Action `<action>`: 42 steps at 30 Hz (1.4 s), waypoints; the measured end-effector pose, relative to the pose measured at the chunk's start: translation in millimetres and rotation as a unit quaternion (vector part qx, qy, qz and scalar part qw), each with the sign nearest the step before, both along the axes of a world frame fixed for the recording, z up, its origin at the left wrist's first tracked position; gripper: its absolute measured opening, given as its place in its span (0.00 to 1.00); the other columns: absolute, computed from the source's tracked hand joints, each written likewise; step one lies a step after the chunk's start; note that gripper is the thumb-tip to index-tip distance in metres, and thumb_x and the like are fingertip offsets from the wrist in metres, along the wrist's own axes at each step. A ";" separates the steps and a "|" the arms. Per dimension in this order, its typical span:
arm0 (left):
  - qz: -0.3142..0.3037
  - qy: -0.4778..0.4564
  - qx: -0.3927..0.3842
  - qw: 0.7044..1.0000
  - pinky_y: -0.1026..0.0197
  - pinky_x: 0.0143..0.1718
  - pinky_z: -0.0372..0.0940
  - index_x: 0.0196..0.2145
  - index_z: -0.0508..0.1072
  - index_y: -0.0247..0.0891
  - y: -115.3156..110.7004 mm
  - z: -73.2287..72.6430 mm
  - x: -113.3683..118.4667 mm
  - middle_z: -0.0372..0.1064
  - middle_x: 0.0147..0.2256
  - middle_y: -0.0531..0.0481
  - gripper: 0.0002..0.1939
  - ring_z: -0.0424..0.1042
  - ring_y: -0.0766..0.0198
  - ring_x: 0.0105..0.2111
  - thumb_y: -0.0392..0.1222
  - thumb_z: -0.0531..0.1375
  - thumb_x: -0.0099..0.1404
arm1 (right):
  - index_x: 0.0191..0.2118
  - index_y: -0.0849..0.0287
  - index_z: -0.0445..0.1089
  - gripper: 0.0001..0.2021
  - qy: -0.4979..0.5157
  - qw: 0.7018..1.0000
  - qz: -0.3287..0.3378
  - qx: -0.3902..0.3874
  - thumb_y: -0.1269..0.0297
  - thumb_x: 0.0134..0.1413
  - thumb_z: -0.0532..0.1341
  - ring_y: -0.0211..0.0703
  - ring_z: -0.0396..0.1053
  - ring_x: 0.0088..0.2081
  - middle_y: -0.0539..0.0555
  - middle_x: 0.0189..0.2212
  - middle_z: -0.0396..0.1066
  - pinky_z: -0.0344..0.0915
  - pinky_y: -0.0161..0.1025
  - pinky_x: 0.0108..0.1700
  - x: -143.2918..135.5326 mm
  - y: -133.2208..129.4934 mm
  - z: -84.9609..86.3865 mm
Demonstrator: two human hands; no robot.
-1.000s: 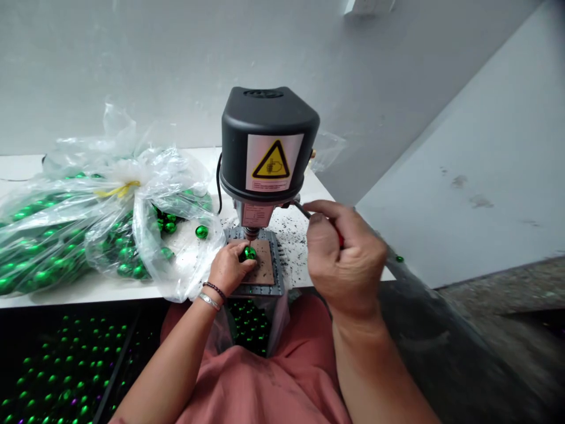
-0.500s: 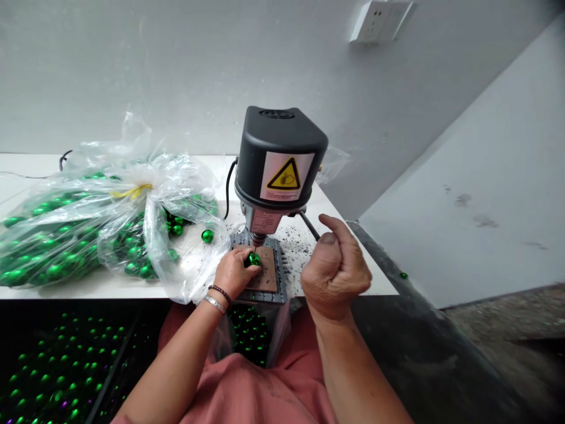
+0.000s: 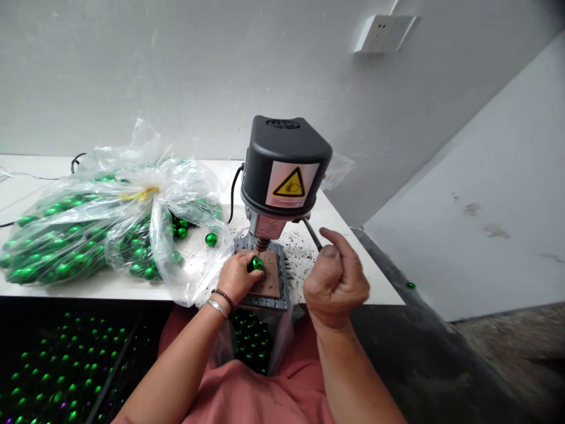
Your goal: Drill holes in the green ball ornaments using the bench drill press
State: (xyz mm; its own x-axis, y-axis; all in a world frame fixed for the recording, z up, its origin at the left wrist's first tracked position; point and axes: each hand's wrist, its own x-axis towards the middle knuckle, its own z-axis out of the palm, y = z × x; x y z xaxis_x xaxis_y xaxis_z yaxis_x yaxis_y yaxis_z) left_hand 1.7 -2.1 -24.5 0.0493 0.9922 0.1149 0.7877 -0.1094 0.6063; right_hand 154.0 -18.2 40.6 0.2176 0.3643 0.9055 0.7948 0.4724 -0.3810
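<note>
A small drill press (image 3: 286, 159) with a black housing and a yellow warning sticker stands on the white table. Under its bit, a shiny green ball (image 3: 257, 264) rests on a brown board (image 3: 270, 282) laid over the metal base. The fingers and thumb of my left hand (image 3: 238, 275) pinch that ball from the left. My right hand (image 3: 338, 280) is wrapped round the end of the press's feed lever (image 3: 312, 233), with the index finger lifted. The bit's tip meets the top of the ball, though how deep I cannot tell.
A clear plastic bag (image 3: 163, 203) of green balls, tied with yellow, lies at the left. One loose ball (image 3: 210, 239) sits beside it. Dark shavings litter the table (image 3: 371, 288). Many green balls lie below the table, and an open bag of them (image 3: 251, 341) hangs between my knees.
The whole view has shifted slightly, so everything appears a little lower and to the right. Both hands keep their grips, on the ball and on the lever.
</note>
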 end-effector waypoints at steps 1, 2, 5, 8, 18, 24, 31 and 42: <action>0.004 0.001 0.000 1.000 0.57 0.47 0.62 0.43 0.72 0.39 0.2 -1.1 0.3 0.72 0.42 0.45 0.17 0.69 0.57 0.43 0.43 0.61 0.54 | 0.44 0.59 0.69 0.14 -0.002 1.000 0.002 0.002 0.70 0.54 0.52 0.34 0.68 0.26 0.52 0.28 0.72 0.66 0.33 0.32 0.6 2.0 10.9; 0.007 0.001 0.001 1.000 0.57 0.47 0.61 0.44 0.72 0.39 0.0 -2.0 0.3 0.72 0.42 0.45 0.18 0.69 0.57 0.43 0.43 0.61 0.54 | 0.43 0.60 0.70 0.13 -0.008 1.000 0.000 0.003 0.69 0.54 0.52 0.34 0.69 0.27 0.53 0.28 0.72 0.66 0.33 0.33 1.1 4.8 23.4; 0.024 -0.007 0.004 1.000 0.57 0.46 0.62 0.44 0.72 0.38 -6.0 0.3 -2.1 0.72 0.41 0.45 0.18 0.69 0.57 0.42 0.42 0.60 0.54 | 0.39 0.60 0.72 0.14 -0.003 1.000 -0.008 -0.002 0.63 0.56 0.51 0.35 0.70 0.31 0.54 0.31 0.74 0.66 0.32 0.34 0.5 16.1 61.8; -0.002 -0.033 -0.011 0.999 0.58 0.45 0.63 0.43 0.72 0.37 -22.2 12.7 -9.7 0.72 0.39 0.45 0.17 0.69 0.58 0.41 0.43 0.59 0.56 | 0.38 0.61 0.73 0.17 0.023 0.999 0.007 -0.027 0.59 0.57 0.49 0.35 0.70 0.32 0.55 0.32 0.74 0.65 0.33 0.35 -2.3 26.0 85.6; 0.138 -0.044 0.037 0.989 0.59 0.49 0.61 0.44 0.73 0.36 2.9 25.4 -72.0 0.72 0.45 0.43 0.17 0.69 0.59 0.46 0.41 0.50 0.63 | 0.38 0.64 0.73 0.18 0.068 0.997 0.025 -0.018 0.59 0.57 0.50 0.30 0.67 0.29 0.54 0.29 0.73 0.62 0.30 0.33 -7.2 27.0 84.9; 0.220 0.080 -0.032 0.972 0.56 0.47 0.61 0.38 0.74 0.30 76.8 -3.6 -91.4 0.71 0.42 0.32 0.16 0.68 0.49 0.47 0.40 0.55 0.54 | 0.39 0.63 0.73 0.18 0.074 0.996 0.030 -0.029 0.58 0.57 0.50 0.28 0.63 0.24 0.51 0.26 0.71 0.61 0.30 0.29 -6.0 28.4 85.5; 0.179 0.074 -0.039 0.980 0.56 0.44 0.61 0.37 0.73 0.30 92.9 -10.4 -80.6 0.71 0.41 0.32 0.14 0.68 0.49 0.46 0.33 0.55 0.53 | 0.38 0.64 0.73 0.17 0.091 0.995 0.040 -0.024 0.59 0.57 0.51 0.26 0.60 0.23 0.50 0.23 0.67 0.59 0.29 0.28 -7.7 27.9 84.4; 0.094 -0.541 -0.176 0.817 0.66 0.28 0.63 0.49 0.66 0.38 -13.6 34.8 -69.8 0.68 0.32 0.50 0.24 0.69 0.68 0.28 0.42 0.60 0.53 | 0.38 0.64 0.71 0.16 0.097 0.993 0.060 -0.013 0.60 0.58 0.50 0.27 0.62 0.24 0.50 0.26 0.69 0.60 0.30 0.29 -8.7 25.8 81.6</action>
